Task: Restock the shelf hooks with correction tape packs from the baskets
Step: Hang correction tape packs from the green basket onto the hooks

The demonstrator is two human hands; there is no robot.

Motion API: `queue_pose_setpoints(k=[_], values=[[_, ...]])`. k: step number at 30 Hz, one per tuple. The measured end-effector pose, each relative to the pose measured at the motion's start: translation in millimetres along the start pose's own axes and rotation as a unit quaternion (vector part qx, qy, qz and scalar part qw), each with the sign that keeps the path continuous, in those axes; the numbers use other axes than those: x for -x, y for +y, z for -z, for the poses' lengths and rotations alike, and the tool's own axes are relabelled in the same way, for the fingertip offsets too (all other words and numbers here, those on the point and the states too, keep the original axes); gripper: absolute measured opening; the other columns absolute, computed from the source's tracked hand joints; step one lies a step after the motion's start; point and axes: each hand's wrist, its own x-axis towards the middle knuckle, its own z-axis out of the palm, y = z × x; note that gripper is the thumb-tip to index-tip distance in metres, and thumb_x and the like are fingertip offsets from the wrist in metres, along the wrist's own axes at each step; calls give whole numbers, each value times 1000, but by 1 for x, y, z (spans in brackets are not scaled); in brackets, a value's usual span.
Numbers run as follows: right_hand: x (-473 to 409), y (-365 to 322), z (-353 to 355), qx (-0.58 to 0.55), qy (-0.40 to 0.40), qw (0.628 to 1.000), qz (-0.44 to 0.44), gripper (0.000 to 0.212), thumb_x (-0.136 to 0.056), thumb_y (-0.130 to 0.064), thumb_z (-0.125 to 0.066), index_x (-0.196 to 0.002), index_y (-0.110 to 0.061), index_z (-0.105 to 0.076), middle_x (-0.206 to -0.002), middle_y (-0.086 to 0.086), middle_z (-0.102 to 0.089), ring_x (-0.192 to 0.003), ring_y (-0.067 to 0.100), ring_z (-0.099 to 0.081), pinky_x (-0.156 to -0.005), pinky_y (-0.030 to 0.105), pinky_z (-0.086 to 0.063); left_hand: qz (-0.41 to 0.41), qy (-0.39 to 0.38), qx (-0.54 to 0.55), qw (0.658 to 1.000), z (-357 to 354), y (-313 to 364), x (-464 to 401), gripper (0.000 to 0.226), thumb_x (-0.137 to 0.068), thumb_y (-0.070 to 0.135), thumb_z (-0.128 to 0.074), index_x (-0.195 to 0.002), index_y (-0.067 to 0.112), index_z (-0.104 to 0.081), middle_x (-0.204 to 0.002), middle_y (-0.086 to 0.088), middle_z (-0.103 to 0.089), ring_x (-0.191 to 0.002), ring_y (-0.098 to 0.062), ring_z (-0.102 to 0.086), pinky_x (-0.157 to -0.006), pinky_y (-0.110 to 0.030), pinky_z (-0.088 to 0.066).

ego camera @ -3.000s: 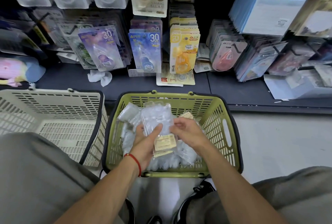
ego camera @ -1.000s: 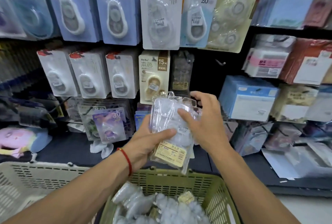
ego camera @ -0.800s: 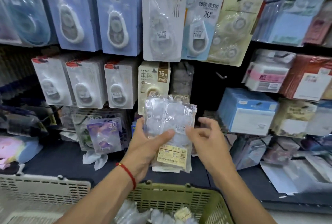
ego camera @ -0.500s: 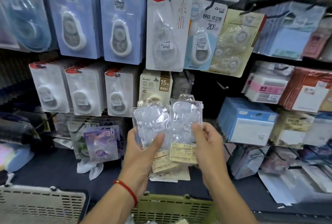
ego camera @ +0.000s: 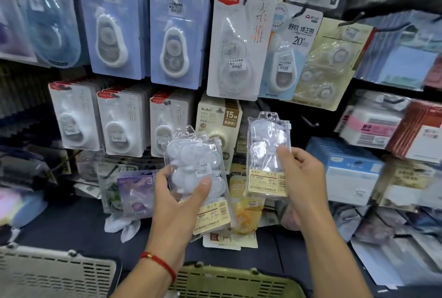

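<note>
Two clear correction tape packs are held up before the shelf wall. The left pack (ego camera: pixel 196 173), tilted, is gripped by the left hand (ego camera: pixel 177 206), thumb curled across its front. The right pack (ego camera: pixel 266 156), upright, is pinched by the right hand (ego camera: pixel 302 178) just beside an empty hook (ego camera: pixel 309 122). Carded tape packs (ego camera: pixel 177 37) crowd the hooks behind. Below lies a dark shelf (ego camera: pixel 71 226); nearest are a green basket (ego camera: pixel 239 281) and, left, a white basket (ego camera: pixel 55 271).

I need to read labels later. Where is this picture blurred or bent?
Head view: the two clear packs and both hands are fairly sharp; shelf edges at far left and right smear; the wide lens bows the hanging rows; plastic glare hides the small price stickers.
</note>
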Motion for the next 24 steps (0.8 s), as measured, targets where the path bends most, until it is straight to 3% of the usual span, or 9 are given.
queue_pose_setpoints(k=[3, 7, 9, 12, 15, 17, 19, 22, 24], values=[[1, -2, 2, -2, 3, 1000, 0, 31, -100, -40, -66, -83, -15, -74, -57, -14, -53, -54, 7, -39, -49, 21, -34, -3, 10, 0, 1000, 1, 0, 0, 58, -59, 54, -88, -101, 70, -53, -105, 29, -74, -98, 1, -74, -79, -29, -62], [2, -4, 3, -17, -2, 1000, -20, 31, -99, -43, -68, -89, -15, -76, -71, 4, -68, -67, 20, -53, -63, 37, -41, -4, 21, 3, 1000, 1, 1, 1, 62, -61, 50, -89, -111, 61, -55, -107, 22, -76, -102, -11, -77, -83, -41, -64], [-3, 0, 2, -14, -2, 999, -30, 30, -99, -45, -67, -92, -17, -76, -79, 8, -75, -72, 22, -62, -67, 36, -46, -1, 23, 5, 1000, 1, 1, 1, 64, -62, 47, -90, -115, 56, -56, -108, 19, -77, -101, -14, -78, -77, -40, -65], [-9, 13, 2, 122, -6, 991, -50, 39, -100, -53, -61, -120, -21, -69, -102, -10, -74, -102, 17, -69, -77, 30, -49, -4, 23, -4, 1000, 0, 0, 2, 65, -60, 47, -90, -116, 54, -57, -109, 17, -78, -102, -15, -78, -80, -44, -65], [1, 30, 5, 253, -11, 965, -73, 54, -103, -51, -57, -144, -17, -53, -135, 3, -64, -126, 23, -59, -103, 40, -46, -2, 22, -16, 1000, 0, -4, 0, 60, -61, 45, -90, -110, 58, -57, -108, 20, -77, -103, -15, -77, -88, -50, -64], [16, 31, 4, 237, -48, 967, -74, 41, -103, -49, -57, -136, -25, -60, -131, -2, -67, -122, 20, -62, -102, 40, -49, -5, 22, -22, 999, -2, -6, 0, 60, -62, 45, -90, -110, 57, -57, -108, 22, -76, -104, -13, -76, -90, -50, -63], [33, 27, -2, 181, -134, 971, -76, 23, -99, -51, -59, -115, -36, -67, -113, -11, -73, -105, 13, -69, -94, 41, -56, -12, 17, -24, 999, -6, -9, 0, 59, -63, 45, -90, -110, 55, -56, -107, 24, -75, -102, -7, -75, -84, -37, -63], [54, 16, -13, 146, -248, 957, -32, 34, -83, -65, -62, -103, -39, -72, -101, -16, -75, -91, 6, -71, -87, 39, -61, -20, 9, -25, 999, -12, -11, 3, 61, -63, 39, -90, -113, 49, -55, -104, 24, -75, -92, 6, -73, -64, -14, -58], [62, 11, -16, 142, -271, 952, -17, 42, -79, -67, -63, -103, -34, -74, -98, -12, -77, -87, 11, -71, -85, 41, -61, -17, 4, -31, 999, -14, -12, 5, 63, -65, 35, -91, -117, 44, -56, -105, 14, -77, -90, 5, -74, -63, -11, -56]])
